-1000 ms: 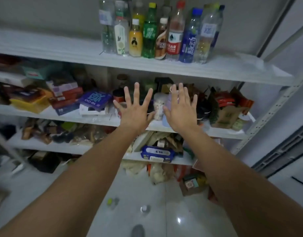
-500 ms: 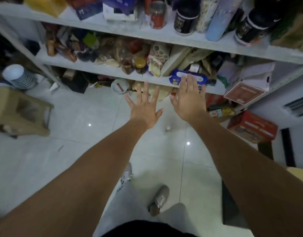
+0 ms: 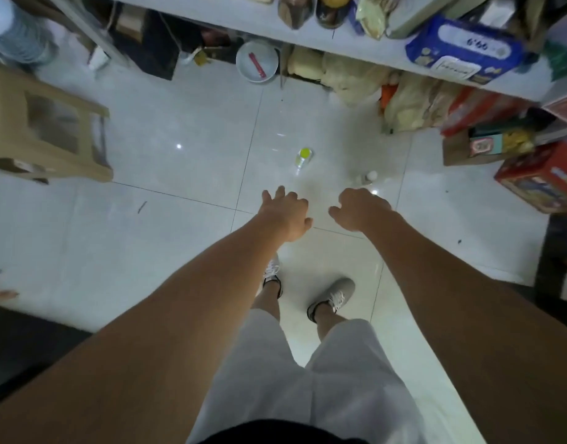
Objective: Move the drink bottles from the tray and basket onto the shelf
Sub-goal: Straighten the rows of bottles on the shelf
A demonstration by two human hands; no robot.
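White glossy floor tiles are seen from above, and much at the frame's edges is cropped or smeared. Only one board of the shelf is caught, beyond the yellow-capped bottle. The jars and packets on it are cut by the top edge, and only a blue pack of wipes is shown nearly whole. A beige plastic stool, well to the left of that bottle, is blurred by motion. A red box, well to its right, is clipped by the frame edge. A white bowl is set on the floor beyond the bottle, under the shelf board.

The yellow-capped bottle is stood upright on the tiles and viewed almost straight down. Little is shown but its round yellow cap and a sliver of clear body, and its label cannot be read. A white-capped bottle is placed to its right, slightly nearer the person, and is partly lost in glare.

The left hand is held out on the person's side of the yellow-capped bottle, apart from it, with fingers loosely spread and nothing held. The right hand is held further right. Its fingers are loosely curled downward with the tips hidden behind the knuckles, and nothing is seen gripped.
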